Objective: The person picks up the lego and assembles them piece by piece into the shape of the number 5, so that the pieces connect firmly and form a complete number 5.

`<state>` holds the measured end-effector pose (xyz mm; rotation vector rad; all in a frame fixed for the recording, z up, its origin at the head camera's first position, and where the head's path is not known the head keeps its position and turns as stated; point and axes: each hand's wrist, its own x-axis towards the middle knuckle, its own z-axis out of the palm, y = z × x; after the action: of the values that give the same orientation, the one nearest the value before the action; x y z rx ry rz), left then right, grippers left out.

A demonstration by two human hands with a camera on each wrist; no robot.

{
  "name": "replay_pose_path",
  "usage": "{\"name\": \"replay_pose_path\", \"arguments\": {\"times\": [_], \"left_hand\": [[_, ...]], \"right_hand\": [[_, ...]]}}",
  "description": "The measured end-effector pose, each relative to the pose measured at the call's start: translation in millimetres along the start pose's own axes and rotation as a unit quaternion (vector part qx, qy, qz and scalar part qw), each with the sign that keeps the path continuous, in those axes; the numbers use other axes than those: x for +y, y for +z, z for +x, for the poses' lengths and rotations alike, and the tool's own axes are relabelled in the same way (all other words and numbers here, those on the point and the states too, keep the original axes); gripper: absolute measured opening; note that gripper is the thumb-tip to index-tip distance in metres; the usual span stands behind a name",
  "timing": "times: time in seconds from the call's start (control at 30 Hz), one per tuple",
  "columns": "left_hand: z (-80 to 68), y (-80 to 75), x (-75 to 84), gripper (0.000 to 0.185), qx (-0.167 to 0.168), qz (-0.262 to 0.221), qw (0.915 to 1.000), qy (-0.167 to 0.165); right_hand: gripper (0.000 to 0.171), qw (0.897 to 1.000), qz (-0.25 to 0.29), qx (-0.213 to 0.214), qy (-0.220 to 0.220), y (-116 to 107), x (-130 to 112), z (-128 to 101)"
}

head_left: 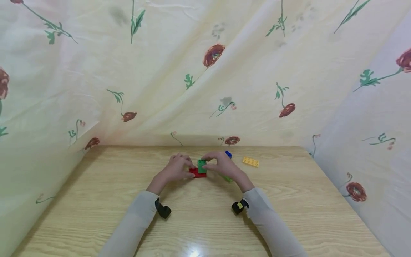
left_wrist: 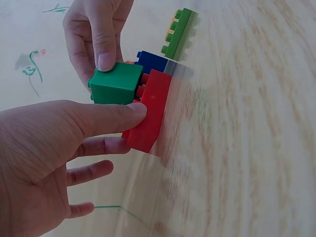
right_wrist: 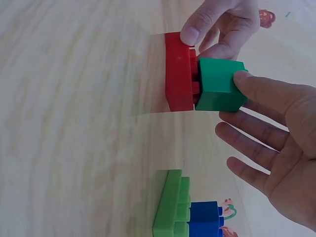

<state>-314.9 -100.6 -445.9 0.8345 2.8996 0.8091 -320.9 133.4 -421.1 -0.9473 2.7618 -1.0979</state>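
My left hand [head_left: 176, 168] pinches one end of a long red toy brick [left_wrist: 154, 111] between thumb and forefinger, the brick lying on the table with its studs up. With thumb and fingers, my right hand [head_left: 222, 165] grips a dark green toy brick [right_wrist: 221, 85]. The green brick stands right over the red brick's studs, toward the end away from my left hand. In the right wrist view a narrow gap shows between the two, with red studs [right_wrist: 195, 89] visible in it.
Beside my right hand lie a light green brick [right_wrist: 168, 207] and a blue brick [right_wrist: 204, 218], both partly hidden in the head view. Farther right is a flat yellow brick [head_left: 250, 161]. A flowered cloth [head_left: 154, 107] rises behind the wooden table [head_left: 199, 221].
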Motion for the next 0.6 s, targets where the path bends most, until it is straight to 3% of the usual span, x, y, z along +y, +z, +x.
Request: {"name": "replay_pose_path", "arguments": {"times": [0.6], "left_hand": [[0.5, 1.4, 0.5, 0.023, 0.005, 0.017, 0.9998, 0.001]], "right_hand": [[0.029, 1.0, 0.0, -0.024, -0.013, -6.7, 0.2, 0.3]]}}
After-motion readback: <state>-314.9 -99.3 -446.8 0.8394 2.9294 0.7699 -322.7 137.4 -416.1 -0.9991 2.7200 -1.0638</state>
